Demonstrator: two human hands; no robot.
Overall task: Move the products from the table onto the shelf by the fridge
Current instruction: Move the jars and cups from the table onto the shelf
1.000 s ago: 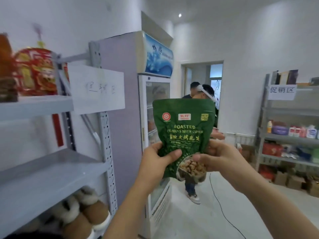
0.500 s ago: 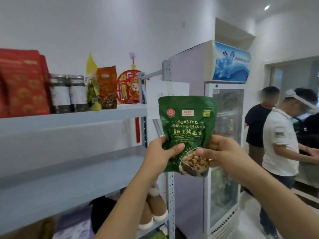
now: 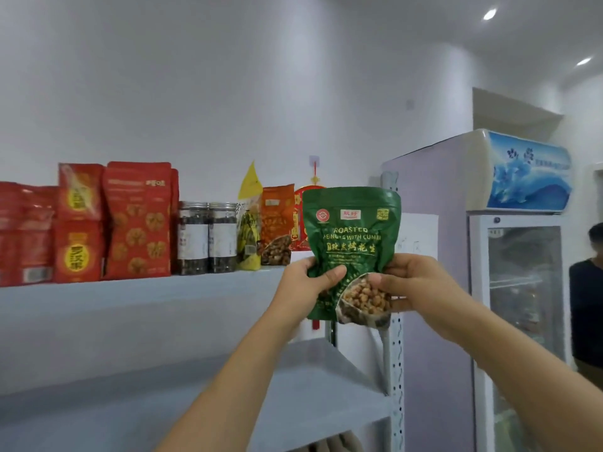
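Note:
A green bag of roasted peanuts (image 3: 350, 236) is held upright in the air in front of the right end of the top shelf (image 3: 137, 291). My left hand (image 3: 305, 282) grips its lower left edge, thumb across the front. My right hand (image 3: 411, 282) grips its lower right corner, thumb over the clear window. The bag hides part of a red ornament and the shelf's right post. On the shelf stand red bags (image 3: 137, 223), two dark jars (image 3: 207, 238), a yellow pack (image 3: 249, 223) and an orange bag (image 3: 276, 226).
A glass-door fridge (image 3: 518, 256) stands right of the shelf. A lower grey shelf board (image 3: 163, 396) lies below the top one. A person in a dark shirt (image 3: 587, 308) is at the right edge, by the fridge.
The view has swung left and up, bringing more of the top shelf's products into sight. The bag, still gripped by both hands, now sits level with the shelf's right end.

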